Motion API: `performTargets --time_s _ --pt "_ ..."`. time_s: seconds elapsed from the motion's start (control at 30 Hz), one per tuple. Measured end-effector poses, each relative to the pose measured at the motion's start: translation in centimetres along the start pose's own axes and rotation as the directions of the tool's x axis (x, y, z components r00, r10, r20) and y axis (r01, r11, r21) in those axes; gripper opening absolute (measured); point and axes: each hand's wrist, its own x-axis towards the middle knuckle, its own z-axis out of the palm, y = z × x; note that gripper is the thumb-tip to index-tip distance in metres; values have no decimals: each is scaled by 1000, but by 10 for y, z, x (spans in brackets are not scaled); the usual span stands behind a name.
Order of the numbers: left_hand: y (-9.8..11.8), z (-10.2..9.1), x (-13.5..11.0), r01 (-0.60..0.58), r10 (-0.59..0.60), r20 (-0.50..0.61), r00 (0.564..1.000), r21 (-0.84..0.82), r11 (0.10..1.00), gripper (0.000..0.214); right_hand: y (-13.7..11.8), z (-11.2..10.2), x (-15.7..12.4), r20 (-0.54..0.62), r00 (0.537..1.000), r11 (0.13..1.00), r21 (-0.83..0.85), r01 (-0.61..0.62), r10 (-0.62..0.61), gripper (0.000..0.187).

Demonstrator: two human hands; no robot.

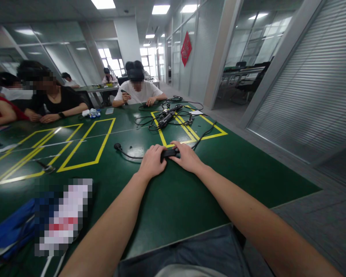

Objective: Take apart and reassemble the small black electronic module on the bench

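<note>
Both hands meet at a black power adapter (169,153), a small oblong block lying level just above or on the green table. My left hand (152,162) has its fingers curled round the left end, thumb near the front. At the opposite end, my right hand (187,157) pinches the adapter between thumb and fingers. Out of the left side runs a black cable (131,156) that ends in a round-headed plug (118,147) on the table. Another dark cable (203,134) leads off beyond my right hand toward the upper right. My fingers hide parts of the adapter's ends.
Tangled black cables and adapters (168,117) lie ahead inside yellow tape outlines (216,135) on the green table (248,169). A blue bag (11,223) and a blurred white-and-red item sit at the near left. Across the table a person (137,90) handles cables; others sit left.
</note>
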Motion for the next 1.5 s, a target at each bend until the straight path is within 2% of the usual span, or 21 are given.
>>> performTargets --time_s 0.07,0.13,0.27,0.43,0.57,0.67,0.8,0.97,1.1,1.27,1.4,1.5 --pt "1 1 1 16 -15 -71 997 5 1000 46 0 0 -1 -7 1000 1000 15 -2 2 59" --pt "2 2 1 14 -15 -101 995 -10 1000 49 2 1 -1 -7 1000 1000 19 4 -3 57" --pt "1 4 2 -6 6 8 1000 -47 999 36 5 2 -1 -1 1000 1000 15 9 -9 49" --pt "1 5 2 -5 1 -64 998 -65 998 46 6 4 0 -10 999 999 16 40 -40 38" --pt "1 6 3 2 -2 10 1000 -58 998 35 5 4 -1 -2 999 999 1 41 -41 30" --pt "1 6 3 3 -3 -4 1000 -44 999 33 4 3 -1 11 999 999 -9 40 -40 27" --pt "4 3 1 18 -19 -64 998 -25 1000 44 4 3 -1 -5 999 999 -13 49 -49 27" --pt "4 0 2 45 -46 -3 999 -45 998 32 3 3 -1 -9 999 998 -23 53 -54 25" --pt "4 -2 3 161 -161 -17 987 -24 987 24 1 1 -1 -3 998 997 -35 69 -69 24" --pt "10 -5 5 335 -340 26 940 105 936 34 1 1 -1 -16 997 996 -55 71 -72 34" --pt "15 -11 5 402 -414 20 910 205 892 42 -6 1 -1 4 998 986 -153 -58 60 44" --pt "14 -15 4 422 -448 41 893 270 866 42 -13 -1 0 19 983 943 -284 -172 185 40"
